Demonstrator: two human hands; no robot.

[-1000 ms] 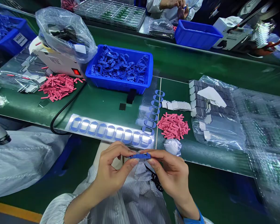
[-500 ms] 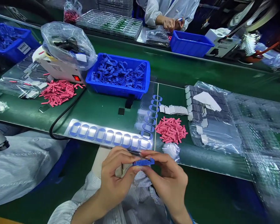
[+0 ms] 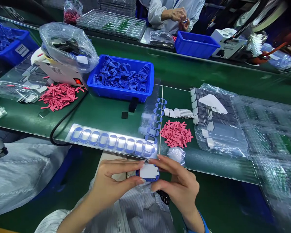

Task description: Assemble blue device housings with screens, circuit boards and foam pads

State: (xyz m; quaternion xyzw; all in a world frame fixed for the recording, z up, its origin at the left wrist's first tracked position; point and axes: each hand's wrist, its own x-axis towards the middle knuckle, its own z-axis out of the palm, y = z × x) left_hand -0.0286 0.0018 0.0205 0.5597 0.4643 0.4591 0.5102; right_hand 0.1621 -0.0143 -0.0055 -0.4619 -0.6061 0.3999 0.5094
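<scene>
Green conveyor table point(image 3: 174, 68), workbench line, seen from above. Item one: left hand point(image 3: 113, 183), fingers half-open and stretched out, thumb below and index above, gripping the left end of a blue plastic frame point(image 3: 147, 173). Item two: right hand point(image 3: 178, 186), also half-open and curved, fingertips pressed on the frame's right end. Between the two hands, the frame is pinched at its ends.

Change from the frame half a second ago: the blue piece then showed as a narrow edge, and now lies face up, a white sheet point(image 3: 149, 171) covering most of its face. The hands stand further apart.

Position: frame in the air above the person's lap, just off the table's near edge, between both hands.

Nearby: clear tray of blue oval frames point(image 3: 111, 140) along the edge; blue plastic bin point(image 3: 118, 92) heaped with loose blue frames point(image 3: 121, 76); pink strips point(image 3: 176, 133) in a pile; stacked white pads point(image 3: 179, 113); plastic bag of dark sheets point(image 3: 217, 123); black cable point(image 3: 63, 126). Far side: a co-worker's hands point(image 3: 177, 16) at a second table, beyond a smaller blue bin point(image 3: 196, 45).
</scene>
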